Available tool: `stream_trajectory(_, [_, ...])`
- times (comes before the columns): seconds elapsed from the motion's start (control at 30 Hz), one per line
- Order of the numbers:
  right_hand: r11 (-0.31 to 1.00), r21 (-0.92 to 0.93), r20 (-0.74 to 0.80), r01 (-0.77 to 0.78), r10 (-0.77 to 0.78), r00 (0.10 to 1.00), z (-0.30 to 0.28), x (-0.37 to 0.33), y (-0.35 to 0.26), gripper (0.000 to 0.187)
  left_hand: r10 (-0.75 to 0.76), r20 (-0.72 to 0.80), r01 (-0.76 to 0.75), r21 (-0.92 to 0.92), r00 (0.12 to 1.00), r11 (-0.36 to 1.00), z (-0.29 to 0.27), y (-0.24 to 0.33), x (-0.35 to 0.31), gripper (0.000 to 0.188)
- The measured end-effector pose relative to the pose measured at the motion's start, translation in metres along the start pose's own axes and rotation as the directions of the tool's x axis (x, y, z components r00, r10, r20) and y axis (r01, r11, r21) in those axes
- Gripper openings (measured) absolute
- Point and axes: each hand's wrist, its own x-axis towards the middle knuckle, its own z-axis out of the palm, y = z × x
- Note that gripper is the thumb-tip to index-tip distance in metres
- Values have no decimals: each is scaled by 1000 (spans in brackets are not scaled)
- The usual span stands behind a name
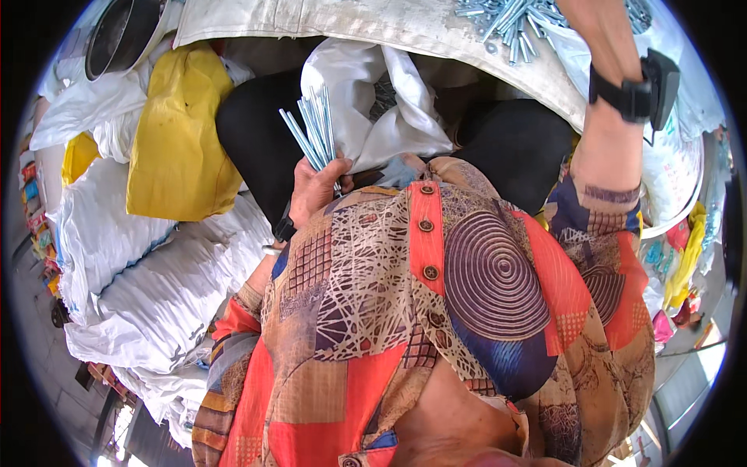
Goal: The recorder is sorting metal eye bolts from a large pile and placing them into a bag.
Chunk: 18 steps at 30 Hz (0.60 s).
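Note:
My left hand (317, 189) is closed around a bundle of long silvery metal rods (315, 132), which fan upward out of the fist. They look like threaded studs or bolts. My right arm stretches to the upper right, and only the back part of my right hand (595, 23) shows; its fingers are beyond the top edge. Beside that hand lies a heap of similar metal rods (513, 23) on a pale cloth-covered surface (342, 17), with several loose at its near side. An open white sack (342, 74) stands between my knees, its contents mostly in shadow.
A yellow sack (183, 132) lies by my left knee, with stuffed white sacks (171, 280) beyond it. At the upper left is a dark round pan (123, 35). A white bucket (675, 183) with plastic in it stands at the right.

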Motion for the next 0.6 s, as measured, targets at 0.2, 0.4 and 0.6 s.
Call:
stream_trajectory(0.2, [695, 259, 940, -671, -24, 339, 90, -106, -54, 41, -1, 14, 1, -2, 1000, 1000, -1, 8, -9, 14])
stream_trajectory(0.4, [498, 246, 888, -832, 228, 399, 161, -168, -62, 52, -20, 152, 3, 113, 988, 994, -1, 11, -9, 13])
stream_trajectory(0.6, [886, 34, 568, -462, 363, 738, 134, -182, -52, 60, -27, 69, 22, 74, 997, 997, 1, 10, -12, 12])
